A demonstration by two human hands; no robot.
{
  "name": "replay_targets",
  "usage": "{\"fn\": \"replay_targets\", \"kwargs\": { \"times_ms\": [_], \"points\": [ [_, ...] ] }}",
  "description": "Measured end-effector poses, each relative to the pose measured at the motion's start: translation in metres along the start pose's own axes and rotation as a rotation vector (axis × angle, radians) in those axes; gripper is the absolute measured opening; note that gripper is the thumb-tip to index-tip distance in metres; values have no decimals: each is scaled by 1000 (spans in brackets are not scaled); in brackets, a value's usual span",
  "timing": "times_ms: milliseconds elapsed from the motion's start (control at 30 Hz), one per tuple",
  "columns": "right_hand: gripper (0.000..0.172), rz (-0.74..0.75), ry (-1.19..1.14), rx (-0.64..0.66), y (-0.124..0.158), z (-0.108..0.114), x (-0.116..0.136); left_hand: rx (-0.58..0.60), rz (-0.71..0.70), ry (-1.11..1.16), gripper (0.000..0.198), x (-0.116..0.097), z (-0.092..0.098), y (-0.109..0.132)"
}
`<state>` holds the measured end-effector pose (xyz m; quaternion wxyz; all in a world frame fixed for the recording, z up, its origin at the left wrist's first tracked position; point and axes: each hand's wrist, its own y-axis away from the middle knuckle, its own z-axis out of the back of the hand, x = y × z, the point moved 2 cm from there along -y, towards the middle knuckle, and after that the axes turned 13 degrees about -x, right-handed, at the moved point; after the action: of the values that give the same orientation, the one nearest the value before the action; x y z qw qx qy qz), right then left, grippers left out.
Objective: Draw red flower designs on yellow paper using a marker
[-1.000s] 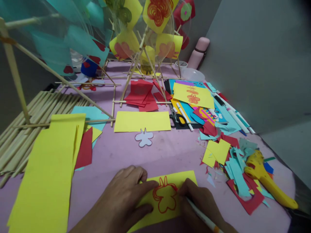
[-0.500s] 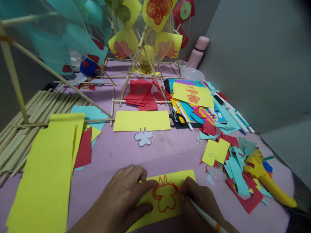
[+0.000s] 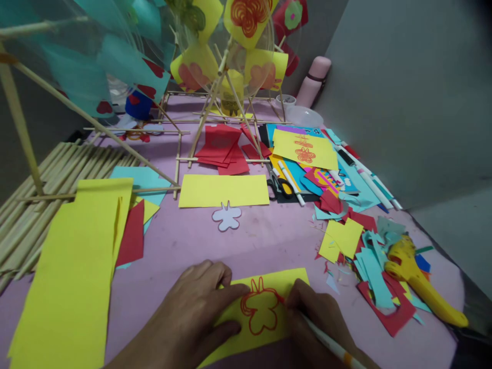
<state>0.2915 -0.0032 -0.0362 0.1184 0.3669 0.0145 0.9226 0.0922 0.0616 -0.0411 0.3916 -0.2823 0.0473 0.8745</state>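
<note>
Yellow paper (image 3: 263, 315) is lying flat.
Left hand (image 3: 198, 302) is resting on it, thumb apart; right hand (image 3: 315, 315) is gripping a marker (image 3: 326, 340).

On the table (image 3: 169, 246), 1 sheet (image 3: 263, 307) lies near centre, beneath the left hand (image 3: 200, 302) and right hand (image 3: 315, 312). Beyond it, 1 butterfly cutout (image 3: 227, 217) lies just before a paper strip (image 3: 224, 191), scissors (image 3: 283, 189) at the strip's right end. Left: strip pile (image 3: 73, 271), stick bundle (image 3: 25, 225) farther left; right: paper scraps (image 3: 374, 271), glue gun (image 3: 421, 287) beside them, 1 bottle (image 3: 314, 84) far behind.
</note>
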Motion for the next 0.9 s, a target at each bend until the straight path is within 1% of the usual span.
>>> {"fn": "replay_targets", "kwargs": {
  "times_ms": [133,400,700,900],
  "points": [
    [12,5,-24,0,0,0,-1,-16,-9,1,33,1,-1,0],
    [11,43,-27,-3,2,-1,-4,4,0,-3,32,0,1,0],
    [12,22,-37,23,1,-2,-6,10,4,-4,32,0,0,1],
    [11,45,-49,34,2,-3,-8,7,4,-11,31,0,0,-1]
  ]
}}
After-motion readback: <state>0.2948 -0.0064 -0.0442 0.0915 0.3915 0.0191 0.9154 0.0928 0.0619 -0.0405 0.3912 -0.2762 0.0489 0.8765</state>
